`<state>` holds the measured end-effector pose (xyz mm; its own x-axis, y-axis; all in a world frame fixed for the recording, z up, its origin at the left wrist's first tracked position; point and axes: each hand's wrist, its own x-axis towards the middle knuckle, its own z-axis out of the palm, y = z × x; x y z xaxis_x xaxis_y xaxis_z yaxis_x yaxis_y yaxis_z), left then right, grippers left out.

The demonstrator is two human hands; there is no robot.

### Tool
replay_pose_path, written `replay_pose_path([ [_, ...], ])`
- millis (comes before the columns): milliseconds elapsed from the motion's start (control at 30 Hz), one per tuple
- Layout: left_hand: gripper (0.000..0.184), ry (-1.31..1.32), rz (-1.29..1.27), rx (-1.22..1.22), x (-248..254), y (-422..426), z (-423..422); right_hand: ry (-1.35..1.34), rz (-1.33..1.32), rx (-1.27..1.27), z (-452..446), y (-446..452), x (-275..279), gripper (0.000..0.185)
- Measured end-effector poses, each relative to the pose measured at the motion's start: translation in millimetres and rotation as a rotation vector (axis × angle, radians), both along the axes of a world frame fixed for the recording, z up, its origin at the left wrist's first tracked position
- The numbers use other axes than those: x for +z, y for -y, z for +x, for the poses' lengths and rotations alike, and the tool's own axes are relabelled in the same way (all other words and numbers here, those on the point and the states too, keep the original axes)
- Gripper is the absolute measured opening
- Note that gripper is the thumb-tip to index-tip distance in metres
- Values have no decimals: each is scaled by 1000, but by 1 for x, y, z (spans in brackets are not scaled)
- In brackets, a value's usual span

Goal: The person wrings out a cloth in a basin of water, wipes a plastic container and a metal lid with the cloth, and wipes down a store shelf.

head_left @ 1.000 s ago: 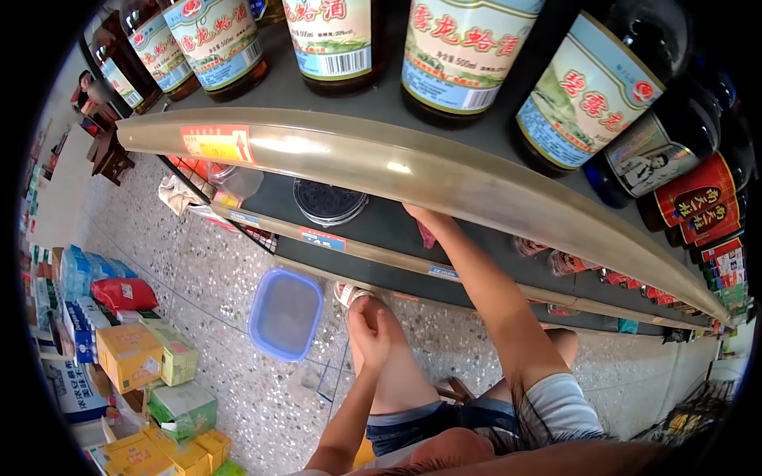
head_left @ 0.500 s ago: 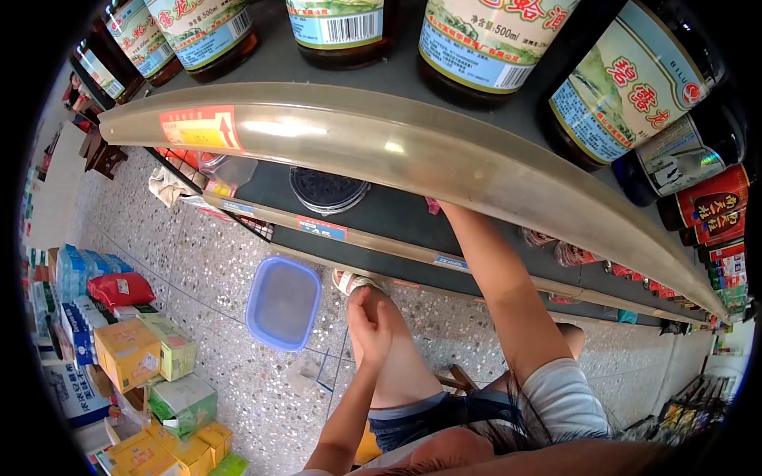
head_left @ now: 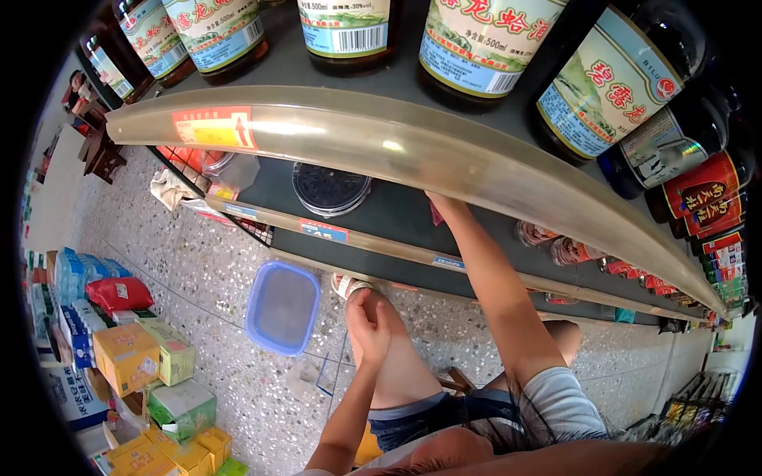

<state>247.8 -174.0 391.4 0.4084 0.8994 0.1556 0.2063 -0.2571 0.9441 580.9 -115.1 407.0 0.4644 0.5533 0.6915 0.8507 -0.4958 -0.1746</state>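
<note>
My left hand (head_left: 367, 332) rests on my left knee with its fingers loosely bent and nothing in them. Under the front lip of the upper shelf (head_left: 397, 139), my right hand (head_left: 447, 205) reaches into the lower shelf (head_left: 397, 221). The lip hides most of its fingers. A dark pink bit of what looks like a cloth (head_left: 436, 213) pokes out beside them, over the shelf's surface. To the left of that hand stands a round clear tub with a black top (head_left: 331, 188). Small red-labelled jars (head_left: 573, 251) line the shelf to the right.
Large labelled bottles (head_left: 476, 51) stand on the upper shelf near its edge. A blue-rimmed plastic basin (head_left: 283, 308) sits on the speckled floor by my left foot. Stacked cartons (head_left: 127, 357) and a red bag (head_left: 119, 293) are at the left. A clear jar (head_left: 232, 170) stands at the shelf's left end.
My right hand and the pink cloth have shifted slightly, and a little more of the hand shows below the lip. My left hand stays on the knee. The view has tilted slightly.
</note>
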Motion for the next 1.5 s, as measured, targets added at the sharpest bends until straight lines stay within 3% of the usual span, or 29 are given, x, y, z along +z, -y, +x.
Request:
replay_pose_path([
  [233, 30, 31, 33, 12, -1, 2, 5, -155, -57, 69, -26, 28, 25, 24],
  [433, 29, -3, 75, -9, 6, 2, 5, -308, -396, 27, -49, 67, 39, 27],
  [533, 30, -6, 47, -10, 2, 2, 2, -357, -516, 191, -62, 94, 60, 31],
  [633, 30, -21, 34, -9, -1, 1, -2, -519, -368, 486, -61, 102, 75, 31],
  [800, 30, -4, 40, -16, -4, 1, -3, -354, -85, 266, -15, 40, 39, 26],
  [967, 30, 3, 29, -29, -1, 0, -1, -261, -15, 124, 23, -4, 7, 24],
  [1500, 28, -38, 131, -22, 7, -1, 4, -285, -1, 187, 15, -1, 0, 22],
])
